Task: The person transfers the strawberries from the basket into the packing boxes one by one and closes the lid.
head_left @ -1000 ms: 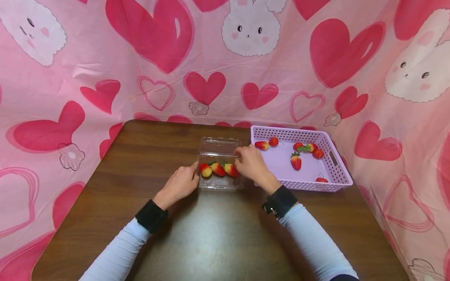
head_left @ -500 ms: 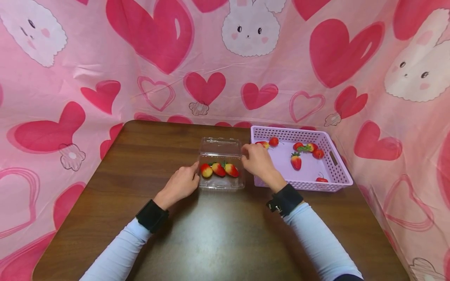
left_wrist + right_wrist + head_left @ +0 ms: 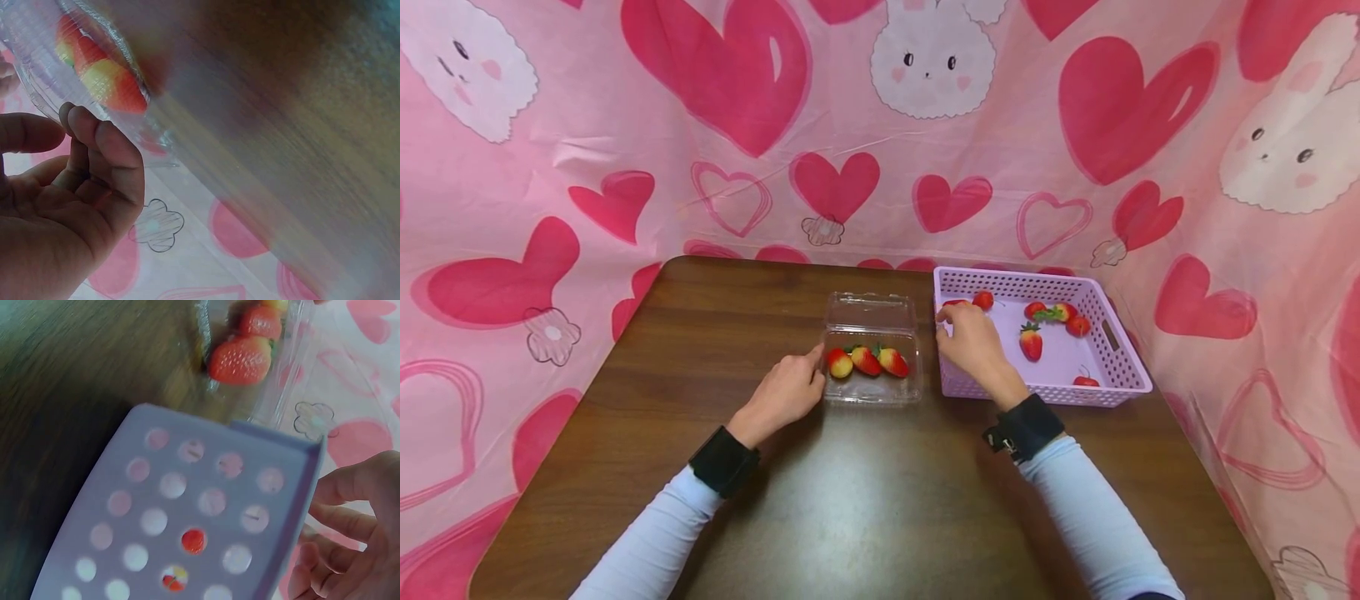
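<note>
Left hand (image 3: 781,390) pinches left edge of clear hinged plastic container (image 3: 872,398) on brown wooden surface (image 3: 842,492); three red-yellow strawberries (image 3: 866,361) inside, in row. Right hand (image 3: 976,343) loosely curved over left end of lilac perforated plastic basket (image 3: 1067,395); I see nothing gripped.

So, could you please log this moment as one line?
left hand: touching clear clamshell; lid: open; strawberries inside: three; right hand: over purple basket, nothing visibly held
</note>
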Motion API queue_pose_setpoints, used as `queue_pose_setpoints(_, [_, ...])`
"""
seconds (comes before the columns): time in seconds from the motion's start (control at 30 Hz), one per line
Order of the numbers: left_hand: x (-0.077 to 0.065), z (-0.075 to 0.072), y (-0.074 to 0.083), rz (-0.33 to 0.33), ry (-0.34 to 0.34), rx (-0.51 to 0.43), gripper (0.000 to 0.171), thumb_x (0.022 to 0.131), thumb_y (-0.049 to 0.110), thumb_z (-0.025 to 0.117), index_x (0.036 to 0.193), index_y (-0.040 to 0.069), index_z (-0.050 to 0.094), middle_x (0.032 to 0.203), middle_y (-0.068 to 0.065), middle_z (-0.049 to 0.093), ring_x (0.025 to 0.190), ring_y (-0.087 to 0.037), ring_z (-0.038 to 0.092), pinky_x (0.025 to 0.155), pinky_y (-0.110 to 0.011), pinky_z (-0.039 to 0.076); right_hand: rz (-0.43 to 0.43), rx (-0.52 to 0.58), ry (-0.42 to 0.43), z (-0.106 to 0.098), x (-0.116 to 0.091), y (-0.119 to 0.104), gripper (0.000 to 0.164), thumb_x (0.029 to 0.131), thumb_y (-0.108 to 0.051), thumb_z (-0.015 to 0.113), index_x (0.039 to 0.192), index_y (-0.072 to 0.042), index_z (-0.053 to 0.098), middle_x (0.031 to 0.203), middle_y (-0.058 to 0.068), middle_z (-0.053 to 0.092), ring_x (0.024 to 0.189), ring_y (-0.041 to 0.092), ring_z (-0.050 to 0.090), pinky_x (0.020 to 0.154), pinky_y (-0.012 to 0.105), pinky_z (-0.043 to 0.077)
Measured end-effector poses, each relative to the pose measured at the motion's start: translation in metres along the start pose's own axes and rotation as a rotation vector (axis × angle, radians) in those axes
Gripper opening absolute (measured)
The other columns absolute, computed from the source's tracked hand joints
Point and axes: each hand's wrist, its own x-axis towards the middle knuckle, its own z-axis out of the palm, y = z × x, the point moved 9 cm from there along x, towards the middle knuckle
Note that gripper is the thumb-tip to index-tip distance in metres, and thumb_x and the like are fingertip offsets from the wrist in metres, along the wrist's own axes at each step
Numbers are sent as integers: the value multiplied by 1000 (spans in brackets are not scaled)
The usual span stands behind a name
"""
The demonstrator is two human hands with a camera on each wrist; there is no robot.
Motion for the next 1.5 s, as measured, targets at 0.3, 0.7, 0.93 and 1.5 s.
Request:
queue_pose_setpoints(0.3, [2,-1,2,16,18,20,54,102,9,57,151,-10,49,66,-5,50,49,-16,36,47,-32,39,75,25,-28,-3,-5,29,27,92,-12,65,112,4,73,110,25,70,101,43,63,87,57,52])
queue_pose_setpoints(0.7, [0,2,-2,-10,-1,-16,55,103,10,58,153,-9,47,69,-5,52,45,-17,36,45,-30,40,196,-33,-99,-5,-15,69,36,92,-16,64,122,4,71,115,28,64,107,46,60,90,63,49])
queue_pose_setpoints(0.93, [0,1,-2,-9,3,-9,54,103,9,58,153,-9,47,68,-6,51,45,-17,35,46,-30,39,282,-62,-150,-1,-21,90,44,93,-18,65,129,7,66,120,31,60,114,49,56,95,67,47])
queue_pose_setpoints(1.5, [0,1,-2,0,2,-17,55,103,10,58,153,-9,46,68,-6,52,45,-17,37,45,-30,40,375,-49,-197,-5,-31,126,52,94,-19,61,137,10,55,136,38,49,126,57,47,103,71,40])
